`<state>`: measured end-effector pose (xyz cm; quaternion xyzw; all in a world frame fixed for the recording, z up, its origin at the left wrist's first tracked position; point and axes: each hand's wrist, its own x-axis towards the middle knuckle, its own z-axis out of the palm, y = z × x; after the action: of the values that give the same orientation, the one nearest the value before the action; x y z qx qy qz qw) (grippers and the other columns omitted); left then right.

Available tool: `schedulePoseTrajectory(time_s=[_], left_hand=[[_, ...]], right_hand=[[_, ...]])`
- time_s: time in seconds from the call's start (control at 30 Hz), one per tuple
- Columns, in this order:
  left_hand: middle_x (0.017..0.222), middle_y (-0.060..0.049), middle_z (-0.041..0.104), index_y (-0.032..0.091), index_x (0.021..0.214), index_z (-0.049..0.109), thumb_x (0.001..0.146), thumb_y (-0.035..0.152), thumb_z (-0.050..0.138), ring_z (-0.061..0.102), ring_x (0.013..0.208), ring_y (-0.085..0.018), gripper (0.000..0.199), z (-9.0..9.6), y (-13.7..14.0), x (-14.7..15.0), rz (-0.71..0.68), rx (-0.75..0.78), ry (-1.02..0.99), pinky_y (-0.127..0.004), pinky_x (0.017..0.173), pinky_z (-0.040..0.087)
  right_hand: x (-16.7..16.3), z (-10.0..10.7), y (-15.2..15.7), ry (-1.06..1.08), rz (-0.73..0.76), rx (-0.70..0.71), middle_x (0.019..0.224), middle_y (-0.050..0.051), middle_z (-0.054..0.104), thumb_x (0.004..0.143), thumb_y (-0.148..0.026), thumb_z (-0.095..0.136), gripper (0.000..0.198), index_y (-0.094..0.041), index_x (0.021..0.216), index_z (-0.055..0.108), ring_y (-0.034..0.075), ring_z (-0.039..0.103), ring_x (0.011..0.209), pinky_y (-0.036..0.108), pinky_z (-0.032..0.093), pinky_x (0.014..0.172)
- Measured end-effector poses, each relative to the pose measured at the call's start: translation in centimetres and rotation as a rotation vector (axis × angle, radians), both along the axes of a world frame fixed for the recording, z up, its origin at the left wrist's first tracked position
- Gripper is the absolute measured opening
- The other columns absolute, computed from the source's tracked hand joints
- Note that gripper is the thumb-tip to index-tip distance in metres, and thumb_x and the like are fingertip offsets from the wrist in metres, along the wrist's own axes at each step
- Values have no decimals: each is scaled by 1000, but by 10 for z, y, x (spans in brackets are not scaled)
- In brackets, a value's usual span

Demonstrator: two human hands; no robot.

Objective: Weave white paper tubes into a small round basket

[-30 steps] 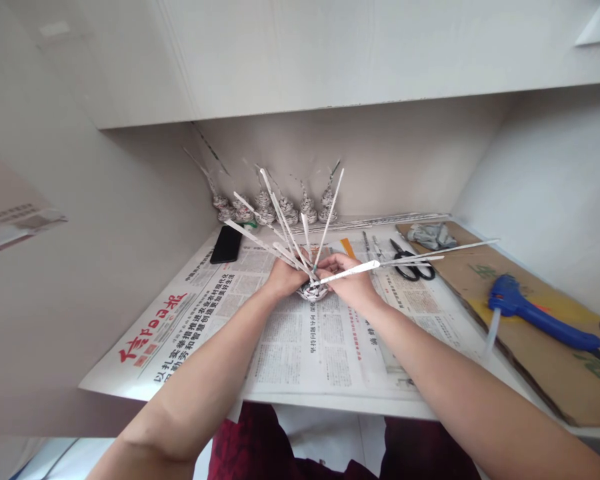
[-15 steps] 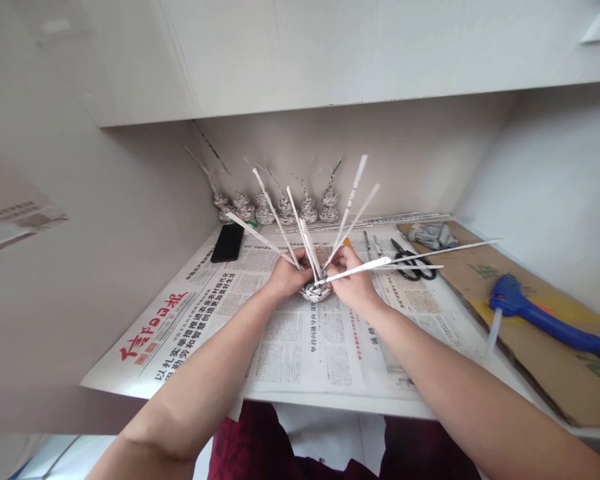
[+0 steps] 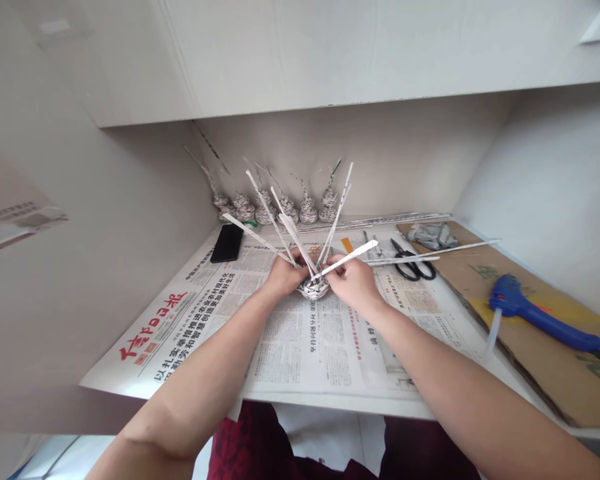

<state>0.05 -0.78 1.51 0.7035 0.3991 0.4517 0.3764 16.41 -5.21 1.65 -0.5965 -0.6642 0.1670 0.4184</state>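
A small round base woven from rolled newspaper (image 3: 314,289) sits between my hands, low over the newspaper sheet (image 3: 300,353). Several white paper sticks (image 3: 300,241) rise and fan out from it. My left hand (image 3: 284,275) is closed on the weaving's left side, its fingertips partly hidden behind the sticks. On the opposite side my right hand (image 3: 353,280) has thumb and fingers pinched at the rim, by the foot of a stick that slants right. A longer thin paper strip (image 3: 410,258) runs out to the right from behind my right hand.
Finished gourd-shaped paper weavings (image 3: 308,208) line the back wall, with long paper sticks (image 3: 380,220) lying beside them. A black phone (image 3: 227,243) lies at left. To the right are black scissors (image 3: 414,263), a blue glue gun (image 3: 545,317) and a cardboard sheet (image 3: 530,373).
The upright sticks have swung to the left and the weaving has shifted slightly. My right hand has opened out a little from the back of the weaving to its right rim.
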Motion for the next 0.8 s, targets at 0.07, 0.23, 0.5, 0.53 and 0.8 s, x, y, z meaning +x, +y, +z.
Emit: schedulePoseTrajectory(time_s=[0.07, 0.23, 0.5, 0.53, 0.8], left_hand=[[64, 1, 62, 13, 68, 61, 61, 22, 70, 55, 60, -11, 14, 1, 0, 0, 1, -6, -1, -22, 59, 44], [63, 1, 61, 13, 68, 61, 62, 20, 67, 55, 61, -12, 11, -1, 2, -1, 24, 4, 23, -23, 61, 44], [67, 0, 63, 14, 69, 62, 63, 22, 69, 57, 65, -13, 12, 3, -1, -2, -26, 21, 2, -24, 65, 46], [67, -1, 63, 14, 69, 62, 63, 23, 69, 58, 65, -13, 13, 3, -1, -2, -27, 21, 1, -24, 65, 47], [65, 0, 63, 14, 68, 61, 62, 23, 69, 58, 64, -14, 13, 1, -1, -2, 10, 22, -9, -25, 66, 47]], right_hand=[[0, 1, -1, -17, 4, 15, 62, -1, 66, 75, -30, 58, 13, -24, 80, 69, 15, 59, 58, 26, 39, 56], [1, 1, -1, -129, -4, 30, 67, -1, 66, 72, -23, 56, 11, -22, 79, 65, 16, 58, 62, 26, 40, 59], [3, 4, -4, -373, -14, 161, 91, 7, 65, 77, -19, 55, 14, -21, 87, 63, 23, 57, 87, 31, 41, 74], [4, 4, -4, -393, -13, 178, 94, 8, 64, 77, -19, 55, 13, -20, 86, 64, 23, 56, 90, 32, 41, 77], [2, 1, -3, -456, -65, 108, 99, 13, 65, 79, -25, 57, 21, -18, 97, 66, 32, 49, 104, 43, 36, 86]])
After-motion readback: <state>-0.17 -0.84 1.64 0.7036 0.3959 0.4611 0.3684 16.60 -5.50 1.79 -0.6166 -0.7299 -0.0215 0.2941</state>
